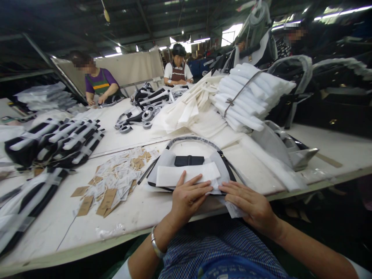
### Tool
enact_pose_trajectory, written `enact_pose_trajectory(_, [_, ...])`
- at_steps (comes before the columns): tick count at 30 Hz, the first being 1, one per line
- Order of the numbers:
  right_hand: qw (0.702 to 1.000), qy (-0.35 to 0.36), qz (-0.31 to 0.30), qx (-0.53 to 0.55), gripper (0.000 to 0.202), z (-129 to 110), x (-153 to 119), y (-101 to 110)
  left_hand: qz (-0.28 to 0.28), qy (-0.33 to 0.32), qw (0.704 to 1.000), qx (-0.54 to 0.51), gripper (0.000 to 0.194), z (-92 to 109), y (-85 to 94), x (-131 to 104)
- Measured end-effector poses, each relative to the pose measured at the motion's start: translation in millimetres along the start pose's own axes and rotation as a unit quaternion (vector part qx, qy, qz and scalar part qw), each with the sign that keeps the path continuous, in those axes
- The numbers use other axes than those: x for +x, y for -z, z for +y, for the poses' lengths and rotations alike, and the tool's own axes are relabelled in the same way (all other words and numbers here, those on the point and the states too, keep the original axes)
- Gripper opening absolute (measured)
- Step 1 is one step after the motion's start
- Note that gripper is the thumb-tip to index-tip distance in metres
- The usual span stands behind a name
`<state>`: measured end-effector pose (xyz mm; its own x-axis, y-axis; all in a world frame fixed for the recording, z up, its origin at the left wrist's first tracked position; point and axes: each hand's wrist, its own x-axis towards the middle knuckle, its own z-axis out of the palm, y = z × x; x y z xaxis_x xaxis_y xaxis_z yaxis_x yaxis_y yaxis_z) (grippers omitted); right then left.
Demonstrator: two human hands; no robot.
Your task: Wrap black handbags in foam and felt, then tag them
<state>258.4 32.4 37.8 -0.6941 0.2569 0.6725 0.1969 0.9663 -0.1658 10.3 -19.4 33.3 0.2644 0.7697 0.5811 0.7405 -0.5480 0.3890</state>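
Foam (pixel 173 174) was best pressed flat by the spread, empty left hand (pixel 187 195), any grip on paper (pixel 233 210) by the half-curled right hand (pixel 253 206) being unclear.

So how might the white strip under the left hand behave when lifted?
The white strip likely bends easily, looking thin. It's probably light, resembling foam sheet. It may slide over the bag, with no tape visible on it.

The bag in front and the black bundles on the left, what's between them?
The head view shows a heap of brown and white tags on the table between the bag and the bundles.
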Motion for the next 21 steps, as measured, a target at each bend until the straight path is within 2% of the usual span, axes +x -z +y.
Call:
enact_pose_trajectory(3, [1.000, -0.001, -0.002, 0.004, 0.034, 5, -4, -4, -0.010, -0.039, 0.999, 0.014, 0.023, -3, 1.7, -2])
enact_pose_trajectory(7, [1.000, 0.002, -0.023, 0.020, 0.035, 4, -11, -3, 0.004, -0.096, 0.993, 0.064, 0.024, -6, 0.1, -4])
enact_pose_trajectory(14, [0.997, 0.037, -0.068, 0.017, 0.034, -41, -27, -4, 0.044, -0.104, 0.989, 0.098, 0.022, -7, -6.9, -4])
enact_pose_trajectory(21, [0.997, 0.031, -0.067, 0.006, 0.034, -64, -8, 2, 0.028, -0.118, 0.987, 0.104, 0.026, -13, -9.9, -7])
